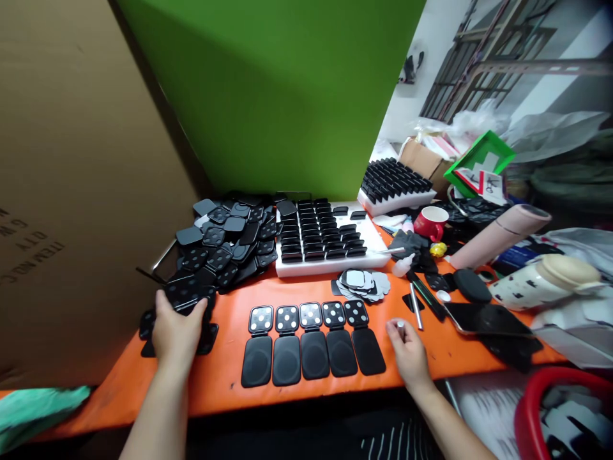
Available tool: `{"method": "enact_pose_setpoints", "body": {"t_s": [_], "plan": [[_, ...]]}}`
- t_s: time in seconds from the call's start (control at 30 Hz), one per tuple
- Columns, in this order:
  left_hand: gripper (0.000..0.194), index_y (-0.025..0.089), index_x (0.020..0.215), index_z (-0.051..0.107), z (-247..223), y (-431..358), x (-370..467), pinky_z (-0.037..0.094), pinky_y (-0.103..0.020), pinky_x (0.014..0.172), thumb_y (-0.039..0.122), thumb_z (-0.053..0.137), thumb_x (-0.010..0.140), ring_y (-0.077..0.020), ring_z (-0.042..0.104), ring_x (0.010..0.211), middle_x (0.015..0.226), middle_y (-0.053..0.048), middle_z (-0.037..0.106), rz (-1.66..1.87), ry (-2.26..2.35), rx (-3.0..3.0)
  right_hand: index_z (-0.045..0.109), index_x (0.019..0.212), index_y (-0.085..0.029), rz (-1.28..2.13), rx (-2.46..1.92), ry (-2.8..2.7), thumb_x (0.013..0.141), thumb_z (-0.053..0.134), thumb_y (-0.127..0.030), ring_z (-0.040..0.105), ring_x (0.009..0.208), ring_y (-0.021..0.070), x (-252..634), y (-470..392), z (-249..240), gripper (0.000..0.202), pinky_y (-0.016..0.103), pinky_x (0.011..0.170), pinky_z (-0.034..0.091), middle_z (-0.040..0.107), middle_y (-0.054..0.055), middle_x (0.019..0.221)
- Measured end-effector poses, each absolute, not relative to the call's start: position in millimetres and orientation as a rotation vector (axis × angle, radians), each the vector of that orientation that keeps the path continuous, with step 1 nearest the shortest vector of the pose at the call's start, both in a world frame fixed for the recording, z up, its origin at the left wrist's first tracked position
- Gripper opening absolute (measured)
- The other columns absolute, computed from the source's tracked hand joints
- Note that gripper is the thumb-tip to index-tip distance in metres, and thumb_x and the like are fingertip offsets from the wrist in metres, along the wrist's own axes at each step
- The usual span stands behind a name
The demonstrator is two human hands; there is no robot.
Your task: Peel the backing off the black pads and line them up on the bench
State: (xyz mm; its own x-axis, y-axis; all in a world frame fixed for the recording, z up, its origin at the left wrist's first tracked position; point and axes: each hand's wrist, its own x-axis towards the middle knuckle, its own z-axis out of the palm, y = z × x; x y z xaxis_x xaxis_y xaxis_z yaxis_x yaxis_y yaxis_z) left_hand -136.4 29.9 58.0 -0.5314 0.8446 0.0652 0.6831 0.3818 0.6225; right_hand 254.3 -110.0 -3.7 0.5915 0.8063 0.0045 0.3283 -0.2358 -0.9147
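Observation:
My left hand (175,332) is at the left pile, with thumb and fingers gripping black hinged panels (184,303) from both sides. Pinched in my right hand (407,351) is a small silver piece (400,325), mostly hidden by the fingers. Between my hands, several opened black hinged panels (315,354) lie in a row. Each has a plain lower pad and a smaller square flap (310,315) with round silver dots. More dotted black panels (230,239) are heaped behind my left hand.
A white foam tray (311,267) holds upright black pieces; another tray (397,203) stands behind it. Grey-white cutouts (364,284) lie before it. Rightward are a red mug (431,223), pink tumbler (502,236), phone (479,318) and red bucket (527,409). A cardboard box (86,191) rises left.

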Motion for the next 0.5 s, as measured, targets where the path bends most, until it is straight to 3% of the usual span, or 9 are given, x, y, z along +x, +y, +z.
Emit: {"method": "enact_pose_setpoints", "body": {"t_s": [0.1,0.17,0.23,0.37,0.5], "plan": [[0.057,0.017,0.117,0.050,65,13,-127,0.048,-0.041,0.079,0.044,0.060,0.068,-0.0284,0.059,0.093,0.106,-0.009,0.061,1.157,1.911,1.070,0.050,0.092,-0.017,0.583,-1.784,-0.874,0.081,0.035,-0.059,0.053,0.068,0.0178,255,-111,-6,0.046,0.028,0.063,0.043,0.054,0.004,0.074],[0.048,0.017,0.109,0.056,67,-6,-106,0.052,-0.034,0.062,0.042,0.060,0.069,-0.0202,0.064,0.069,0.087,-0.005,0.066,1.099,1.721,0.975,0.051,0.093,-0.017,0.598,-1.777,-0.871,0.084,0.032,-0.056,0.052,0.066,0.0176,249,-112,-3,0.045,0.029,0.062,0.044,0.054,0.004,0.072],[0.040,0.017,0.105,0.059,69,-28,-77,0.051,-0.027,0.055,0.038,0.062,0.071,-0.0153,0.062,0.060,0.079,-0.004,0.066,0.937,1.316,0.659,0.055,0.095,-0.017,0.650,-1.771,-0.961,0.084,0.037,-0.053,0.054,0.070,0.0194,235,-113,9,0.042,0.030,0.065,0.044,0.057,0.005,0.075],[0.031,0.020,0.104,0.057,68,-61,-21,0.051,-0.030,0.068,0.031,0.062,0.075,-0.0170,0.065,0.075,0.095,-0.006,0.066,0.756,0.916,0.433,0.059,0.102,-0.025,0.772,-1.709,-1.447,0.086,0.042,-0.043,0.057,0.091,0.0223,195,-110,49,0.030,0.031,0.076,0.042,0.063,0.006,0.097],[0.039,0.020,0.113,0.052,59,-75,4,0.044,-0.039,0.089,0.025,0.061,0.076,-0.0223,0.059,0.099,0.111,-0.007,0.062,0.727,0.888,0.700,0.057,0.102,-0.025,0.769,-1.688,-1.733,0.088,0.039,-0.034,0.059,0.080,0.0189,165,-101,85,0.025,0.027,0.069,0.042,0.064,0.003,0.091]]}}
